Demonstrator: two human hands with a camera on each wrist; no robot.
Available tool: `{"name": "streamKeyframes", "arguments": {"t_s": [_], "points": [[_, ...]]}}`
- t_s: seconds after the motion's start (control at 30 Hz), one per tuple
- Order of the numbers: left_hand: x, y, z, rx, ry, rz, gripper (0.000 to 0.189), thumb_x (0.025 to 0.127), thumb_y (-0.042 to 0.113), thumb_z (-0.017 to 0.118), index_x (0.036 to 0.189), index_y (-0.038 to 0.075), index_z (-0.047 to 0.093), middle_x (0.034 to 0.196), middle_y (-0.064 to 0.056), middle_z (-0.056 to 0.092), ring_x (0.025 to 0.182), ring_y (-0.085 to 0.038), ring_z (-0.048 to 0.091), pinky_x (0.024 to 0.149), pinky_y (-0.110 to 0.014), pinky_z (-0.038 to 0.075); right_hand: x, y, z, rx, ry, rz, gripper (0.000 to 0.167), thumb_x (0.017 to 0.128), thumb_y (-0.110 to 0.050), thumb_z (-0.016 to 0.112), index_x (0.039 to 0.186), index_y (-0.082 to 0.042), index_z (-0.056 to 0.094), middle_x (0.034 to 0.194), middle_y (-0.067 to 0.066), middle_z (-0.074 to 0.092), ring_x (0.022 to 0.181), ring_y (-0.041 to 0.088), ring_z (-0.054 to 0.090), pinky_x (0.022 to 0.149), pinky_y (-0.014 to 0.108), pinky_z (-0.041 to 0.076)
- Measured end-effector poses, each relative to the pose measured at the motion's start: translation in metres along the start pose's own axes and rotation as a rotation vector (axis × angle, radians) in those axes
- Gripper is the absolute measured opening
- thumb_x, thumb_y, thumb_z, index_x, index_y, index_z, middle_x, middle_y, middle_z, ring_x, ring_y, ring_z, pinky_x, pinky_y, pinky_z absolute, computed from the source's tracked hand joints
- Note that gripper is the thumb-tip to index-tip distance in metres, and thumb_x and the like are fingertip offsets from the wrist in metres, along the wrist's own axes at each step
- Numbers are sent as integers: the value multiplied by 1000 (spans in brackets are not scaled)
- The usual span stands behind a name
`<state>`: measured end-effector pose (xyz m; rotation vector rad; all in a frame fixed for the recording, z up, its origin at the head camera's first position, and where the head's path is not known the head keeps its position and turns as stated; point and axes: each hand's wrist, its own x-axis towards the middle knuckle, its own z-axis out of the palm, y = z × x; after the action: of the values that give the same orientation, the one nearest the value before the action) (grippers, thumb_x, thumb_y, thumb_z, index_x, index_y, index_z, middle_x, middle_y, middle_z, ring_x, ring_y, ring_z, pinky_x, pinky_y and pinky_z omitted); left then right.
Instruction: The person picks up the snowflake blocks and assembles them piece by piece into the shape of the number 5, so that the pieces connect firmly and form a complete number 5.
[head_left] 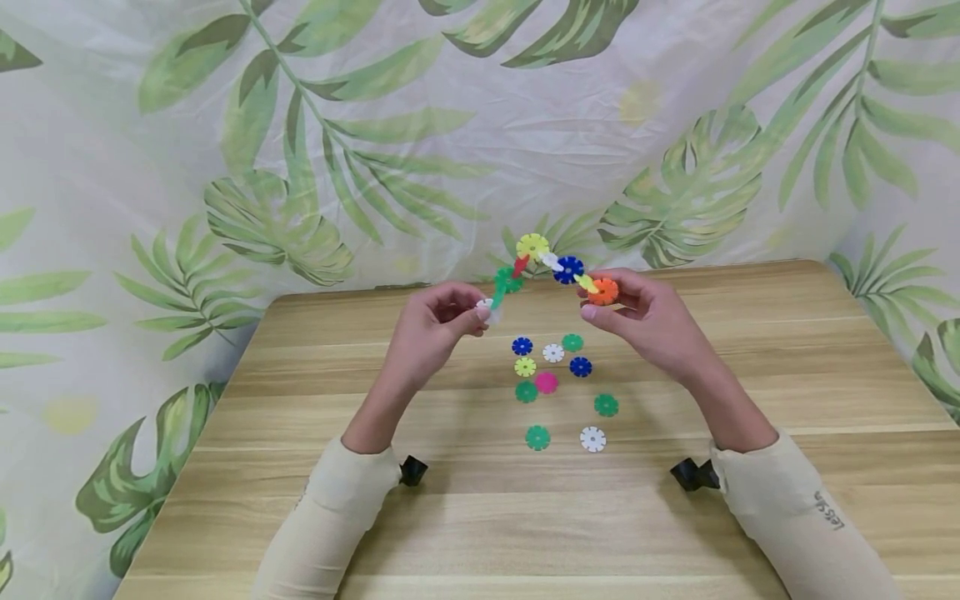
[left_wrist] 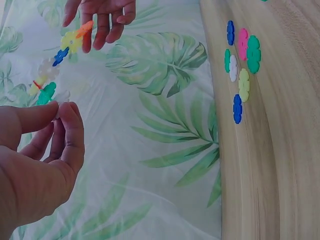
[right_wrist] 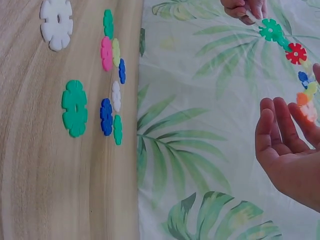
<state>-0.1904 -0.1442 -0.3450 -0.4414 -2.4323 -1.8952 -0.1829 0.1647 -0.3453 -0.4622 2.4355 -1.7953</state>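
Chain: an arched string of notched, flower-shaped discs, apparently plastic, in several colours [head_left: 532, 247]; raised above the wood-grain tabletop [head_left: 480, 533]
Left hand [head_left: 435, 327]: thumb and fingertips pinched together on the pale white notched disc [head_left: 486, 303] at the chain's left end
Right hand [head_left: 651, 327]: fingers loosely apart at the bright orange notched disc [head_left: 604, 290], the chain's right end; touching or just beside it, I cannot tell
Loose discs [head_left: 546, 382]: green, blue, white, yellow and pink; flat on the tabletop, below the chain
Handling: probably light and smooth; each disc stiff, the slotted joints likelier to twist loose; best held by the end discs' rims, both ends supported
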Motion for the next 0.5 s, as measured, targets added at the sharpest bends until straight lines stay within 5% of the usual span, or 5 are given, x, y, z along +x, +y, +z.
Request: {"name": "streamKeyframes", "arguments": {"t_s": [0.13,0.5], "points": [[1,0,-2,-73,32,-2,11,100,1,73,110,-5,73,96,-8,70,81,-15,73,80,-29,67,2,3,0,-18,-4,-19,39,103,-25,74,138,-8,67,130,11,71,115,14,68,95,17,57],[3,1,-2,-205,70,10,15,99,-6,70,111,-15,66,92,-6,68,79,-13,73,80,-29,67,5,15,-6,-60,-50,5,51,103,-23,75,150,-9,60,139,14,69,120,21,66,94,16,57]]}}
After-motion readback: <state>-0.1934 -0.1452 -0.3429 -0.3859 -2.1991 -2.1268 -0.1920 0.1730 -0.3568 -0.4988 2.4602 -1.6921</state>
